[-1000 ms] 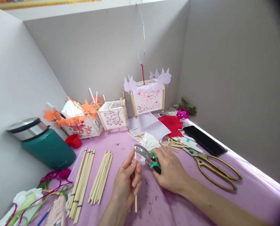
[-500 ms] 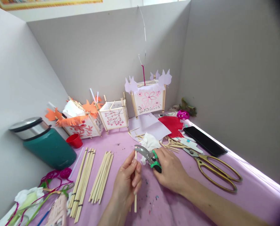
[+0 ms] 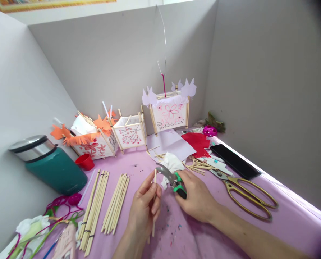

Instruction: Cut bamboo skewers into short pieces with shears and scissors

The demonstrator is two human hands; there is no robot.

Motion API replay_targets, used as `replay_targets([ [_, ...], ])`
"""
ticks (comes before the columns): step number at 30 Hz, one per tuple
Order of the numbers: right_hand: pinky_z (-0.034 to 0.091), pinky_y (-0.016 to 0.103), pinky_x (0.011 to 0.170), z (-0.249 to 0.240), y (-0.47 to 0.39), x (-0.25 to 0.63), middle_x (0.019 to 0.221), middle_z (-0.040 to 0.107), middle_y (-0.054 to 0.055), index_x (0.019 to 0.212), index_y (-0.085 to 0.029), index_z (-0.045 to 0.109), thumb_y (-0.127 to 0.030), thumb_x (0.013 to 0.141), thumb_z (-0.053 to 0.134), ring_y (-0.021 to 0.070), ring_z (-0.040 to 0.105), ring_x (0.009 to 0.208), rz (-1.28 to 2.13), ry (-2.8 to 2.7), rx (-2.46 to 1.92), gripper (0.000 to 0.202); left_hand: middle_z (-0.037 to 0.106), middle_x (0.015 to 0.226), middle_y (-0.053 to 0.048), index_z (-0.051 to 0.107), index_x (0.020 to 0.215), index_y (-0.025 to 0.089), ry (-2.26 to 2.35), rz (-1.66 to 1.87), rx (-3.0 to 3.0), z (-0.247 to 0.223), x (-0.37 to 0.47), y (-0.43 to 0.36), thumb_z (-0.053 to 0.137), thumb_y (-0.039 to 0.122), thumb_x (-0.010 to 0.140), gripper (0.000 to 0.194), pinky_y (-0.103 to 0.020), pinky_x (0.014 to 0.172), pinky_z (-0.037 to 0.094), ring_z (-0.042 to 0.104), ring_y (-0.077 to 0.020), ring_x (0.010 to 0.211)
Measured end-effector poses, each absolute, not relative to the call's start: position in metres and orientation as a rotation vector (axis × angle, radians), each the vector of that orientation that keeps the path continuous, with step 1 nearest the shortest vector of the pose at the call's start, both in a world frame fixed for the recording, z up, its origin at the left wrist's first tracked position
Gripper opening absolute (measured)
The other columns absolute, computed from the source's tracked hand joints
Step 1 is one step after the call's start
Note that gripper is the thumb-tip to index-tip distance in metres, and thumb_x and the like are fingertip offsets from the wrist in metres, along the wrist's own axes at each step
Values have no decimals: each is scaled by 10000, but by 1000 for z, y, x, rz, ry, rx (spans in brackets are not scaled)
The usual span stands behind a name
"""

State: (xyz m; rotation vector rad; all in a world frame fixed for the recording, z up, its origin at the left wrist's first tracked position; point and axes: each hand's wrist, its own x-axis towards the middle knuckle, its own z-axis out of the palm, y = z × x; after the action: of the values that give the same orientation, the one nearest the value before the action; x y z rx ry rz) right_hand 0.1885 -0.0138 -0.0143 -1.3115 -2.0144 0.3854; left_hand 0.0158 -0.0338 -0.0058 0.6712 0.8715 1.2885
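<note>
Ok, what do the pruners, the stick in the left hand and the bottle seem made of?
Pruners: grey metal blades, by their sheen; green-and-black handles, probably plastic. Stick: likely bamboo or wood, pale and unpainted. Bottle: teal coating, perhaps over metal, since a shiny silver band shows near its top.

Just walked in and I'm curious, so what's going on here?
The person's left hand holds a thin wooden stick nearly upright, while the right hand grips green-and-black pruning shears, blades close to the stick's upper end. To the left lie sticks with dark bands and plain sticks. Paper-sided boxes with stick frames stand at the back; gold-handled scissors lie on the right.
</note>
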Motion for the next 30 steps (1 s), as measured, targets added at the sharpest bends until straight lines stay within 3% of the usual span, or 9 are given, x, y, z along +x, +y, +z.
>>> replay_targets([
  [3, 413, 312, 700, -5, -15, 190, 864, 584, 34, 918, -200, 529, -203, 774, 572, 196, 528, 775, 546, -1904, -1242, 150, 562, 640, 49, 673, 1112, 165, 737, 1372, 646, -5, 14, -30, 770, 234, 730, 400, -151, 314, 307, 352, -24, 357],
  [6, 391, 281, 633, 2, -21, 189, 766, 550, -10, 889, -202, 519, -259, 822, 559, 157, 485, 678, 780, -1876, -1096, 97, 630, 717, 3, 682, 873, 152, 625, 1485, 551, -6, 12, -26, 795, 180, 702, 207, -224, 610, 544, 595, -91, 599],
  [8, 380, 272, 617, 2, -25, 187, 736, 532, -25, 868, -200, 518, -268, 809, 582, 147, 469, 663, 913, -1891, -1035, 110, 686, 819, -31, 668, 838, 164, 599, 1538, 488, -7, 11, -24, 795, 178, 712, 179, -321, 859, 545, 665, -155, 838],
  [10, 375, 269, 615, 1, -28, 184, 719, 518, -30, 838, -197, 517, -267, 786, 608, 144, 461, 663, 1001, -1880, -1015, 126, 714, 892, -45, 661, 842, 178, 612, 1575, 469, -8, 10, -24, 789, 199, 731, 171, -355, 930, 512, 665, -178, 936],
  [17, 337, 239, 486, -3, -20, 183, 599, 468, -65, 882, -197, 517, -322, 803, 608, 106, 414, 505, 1389, -1540, -988, 174, 737, 901, -49, 632, 856, 199, 668, 1570, 579, -10, 14, -27, 766, 250, 777, 164, -280, 774, 513, 652, -149, 845],
  [23, 334, 240, 488, -4, -14, 186, 558, 508, -53, 825, -189, 530, -350, 757, 665, 115, 443, 511, 1475, -1376, -981, 220, 721, 906, -42, 684, 856, 177, 742, 1577, 632, -8, 16, -28, 800, 248, 733, 183, -281, 740, 545, 666, -152, 829],
  [28, 352, 239, 517, -10, -6, 191, 551, 493, -61, 822, -194, 532, -325, 744, 696, 108, 438, 526, 1541, -1036, -869, 224, 684, 712, 0, 705, 879, 170, 788, 1473, 771, -9, 19, -32, 784, 274, 749, 184, -243, 585, 531, 640, -118, 589],
  [30, 355, 238, 520, -11, -2, 195, 542, 485, -60, 813, -189, 545, -294, 728, 701, 106, 433, 525, 1579, -975, -828, 206, 700, 729, -10, 708, 899, 170, 777, 1414, 809, -8, 19, -35, 772, 265, 760, 180, -235, 565, 521, 637, -111, 558],
])
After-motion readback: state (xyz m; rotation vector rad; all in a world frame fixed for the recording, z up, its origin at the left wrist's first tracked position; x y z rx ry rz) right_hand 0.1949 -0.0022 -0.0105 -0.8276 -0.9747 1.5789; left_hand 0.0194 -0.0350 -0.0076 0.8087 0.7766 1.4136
